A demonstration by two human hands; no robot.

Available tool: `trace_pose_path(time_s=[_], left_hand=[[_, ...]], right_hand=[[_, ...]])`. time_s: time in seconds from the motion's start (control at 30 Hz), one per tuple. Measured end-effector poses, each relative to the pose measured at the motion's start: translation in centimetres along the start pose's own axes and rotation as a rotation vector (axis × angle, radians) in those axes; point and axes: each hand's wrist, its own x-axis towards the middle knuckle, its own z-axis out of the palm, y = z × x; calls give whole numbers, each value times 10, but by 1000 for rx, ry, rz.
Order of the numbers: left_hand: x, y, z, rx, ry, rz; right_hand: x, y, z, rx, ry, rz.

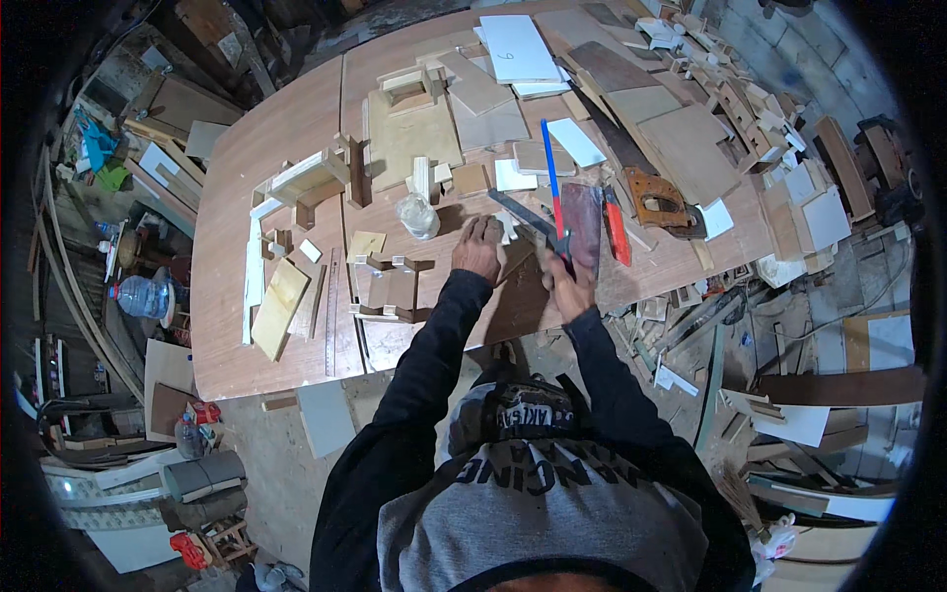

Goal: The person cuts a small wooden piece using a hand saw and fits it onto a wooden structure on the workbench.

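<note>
My right hand is closed around the dark handle of a tool with a long flat metal blade, which slants up to the left over the table. A long blue-and-red stick meets the tool just above that hand; whether they are joined I cannot tell. On the tabletop rests my left hand, fingers extended and partly bent, beside a small whitish piece. Left of it stands a cloudy plastic bag. A reddish-brown board and a red-orange tool lie beyond my right hand.
A handsaw's brown wooden handle lies at the right. Small wooden assemblies and a little stool-like frame occupy the left side. A steel ruler lies near the front edge. Offcuts litter the floor right of the table.
</note>
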Motion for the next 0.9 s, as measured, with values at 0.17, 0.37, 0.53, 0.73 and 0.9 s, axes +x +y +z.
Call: trace_pose_path(time_s=[0.17, 0.37, 0.53, 0.73, 0.9], left_hand=[[2, -9, 0, -45, 262, 229], [1, -26, 4, -101, 300, 211], [2, -27, 8, -295, 199, 38], [-2, -30, -15, -501, 143, -138], [2, -33, -30, -754, 157, -179]], right_hand=[[42, 2, 36, -40, 112, -131], [63, 28, 49, -256, 143, -320], [65, 34, 44, -276, 84, -527], [90, 43, 43, -692, 389, -566], [105, 59, 43, -1005, 427, -448]])
